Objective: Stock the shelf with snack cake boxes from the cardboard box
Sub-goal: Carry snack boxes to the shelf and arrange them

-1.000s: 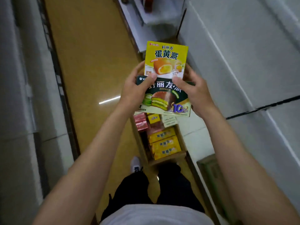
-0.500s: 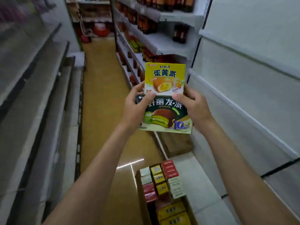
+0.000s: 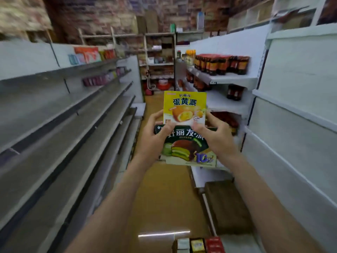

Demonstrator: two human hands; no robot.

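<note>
Snack cake boxes, a yellow box (image 3: 185, 108) behind a green box (image 3: 187, 146), are facing the camera, print upright, long axes crosswise, above the aisle floor (image 3: 164, 198). Left hand (image 3: 156, 137) and right hand (image 3: 214, 137) are gripping both, thumbs in front. Cardboard box (image 3: 198, 245) is sitting below.

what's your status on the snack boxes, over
Left hand and right hand grip yellow box and green box. Held mid-aisle, unshelved. Nothing blocking.
</note>
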